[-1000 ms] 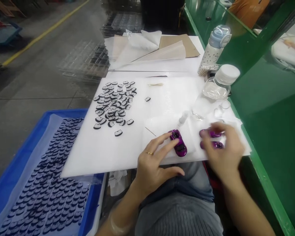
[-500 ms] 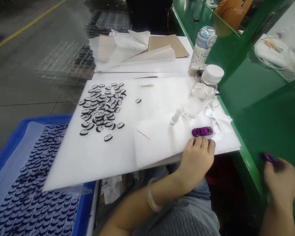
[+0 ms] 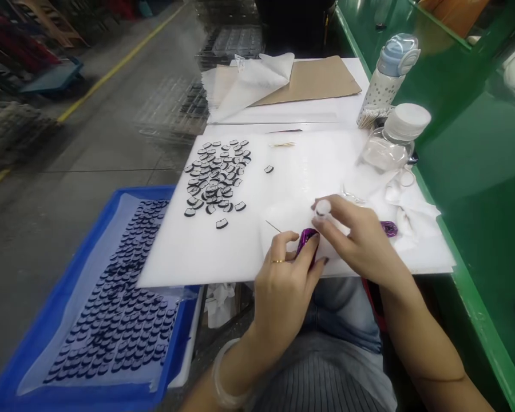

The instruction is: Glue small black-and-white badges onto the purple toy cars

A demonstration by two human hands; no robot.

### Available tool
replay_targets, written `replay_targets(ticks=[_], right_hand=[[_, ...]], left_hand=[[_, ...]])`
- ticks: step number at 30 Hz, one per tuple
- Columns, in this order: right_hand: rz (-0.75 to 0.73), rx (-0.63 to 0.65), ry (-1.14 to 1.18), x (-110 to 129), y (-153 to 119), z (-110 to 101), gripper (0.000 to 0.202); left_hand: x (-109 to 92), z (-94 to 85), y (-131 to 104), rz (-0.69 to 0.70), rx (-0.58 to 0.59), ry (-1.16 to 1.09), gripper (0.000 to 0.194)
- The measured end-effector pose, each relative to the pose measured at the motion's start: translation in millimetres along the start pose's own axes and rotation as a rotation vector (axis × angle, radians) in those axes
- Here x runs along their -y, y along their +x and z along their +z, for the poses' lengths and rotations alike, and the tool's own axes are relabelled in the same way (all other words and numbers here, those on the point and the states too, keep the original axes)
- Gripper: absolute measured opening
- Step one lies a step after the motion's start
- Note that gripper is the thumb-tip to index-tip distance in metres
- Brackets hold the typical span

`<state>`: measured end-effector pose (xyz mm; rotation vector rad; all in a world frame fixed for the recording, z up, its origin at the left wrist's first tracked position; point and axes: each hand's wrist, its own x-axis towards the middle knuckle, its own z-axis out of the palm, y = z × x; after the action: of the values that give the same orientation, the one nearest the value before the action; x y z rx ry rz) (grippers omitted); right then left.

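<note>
My left hand is closed round a purple toy car, over the near edge of the white board. Just right of it, my right hand pinches a small clear vial between thumb and fingers. The vial is tilted with one round end toward me. Partly behind my right hand, a second purple toy car rests on the board. A thin wooden stick lies to the left of my left fingers.
Many small dark-edged curved pieces lie on the board's left. A white-capped bottle, crumpled tissue and a dotted drinking bottle stand or lie at right. A blue tray of dark pieces is lower left.
My right hand has come left from the green surface, released its toy car and picked up the vial. My left hand has lifted a car and moved left. The view has swung left.
</note>
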<state>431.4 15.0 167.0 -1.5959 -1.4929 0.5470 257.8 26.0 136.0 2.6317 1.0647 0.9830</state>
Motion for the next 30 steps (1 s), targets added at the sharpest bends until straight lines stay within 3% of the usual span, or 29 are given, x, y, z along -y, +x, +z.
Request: replay_targets(ticks=[2, 4, 6, 7, 9, 12, 15, 21, 25, 30], right_hand=[[-0.036, 0.09, 0.064, -1.7, -2.1, -1.0, 0.02], [-0.109, 0.016, 0.22, -6.0, -10.8, -4.0, 0.019], [-0.177, -0.109, 0.337, -10.7, -21.0, -4.6, 0.012], [-0.184, -0.135, 0.352, -12.7, -25.1, -3.4, 0.012], [-0.151, -0.055, 0.322, -14.8, -29.4, 0.7, 0.012], [-0.158, -0.007, 0.332, -9.8, -27.1, 4.9, 0.025], [-0.203, -0.122, 0.529, 2.3, -19.2, 4.0, 0.048], [-0.127, 0.064, 1.048, 8.9, -7.0, 13.6, 0.069], [-0.007, 0.112, 0.967, -2.1, -8.5, 20.5, 0.072], [-0.042, 0.143, 0.87, -6.4, -10.6, 21.1, 0.071]], left_hand=[[16.1, -6.0, 1.0, 0.044, 0.18, -0.112, 0.043], [29.4, -11.7, 3.5, 0.111, 0.346, -0.227, 0.058], [39.7, -14.9, 5.8, 0.165, 0.413, -0.279, 0.064], [43.4, -14.9, 6.5, 0.186, 0.413, -0.29, 0.064], [46.7, -11.6, 7.2, 0.205, 0.367, -0.326, 0.061], [42.0, -1.7, 7.3, 0.121, 0.249, -0.403, 0.062], [32.8, 6.5, 7.9, 0.011, 0.142, -0.433, 0.06], [27.2, 8.7, 9.3, -0.078, 0.135, -0.452, 0.052], [28.7, 8.7, 7.8, -0.089, 0.124, -0.452, 0.052], [28.4, 9.5, 8.0, -0.098, 0.123, -0.446, 0.051]])
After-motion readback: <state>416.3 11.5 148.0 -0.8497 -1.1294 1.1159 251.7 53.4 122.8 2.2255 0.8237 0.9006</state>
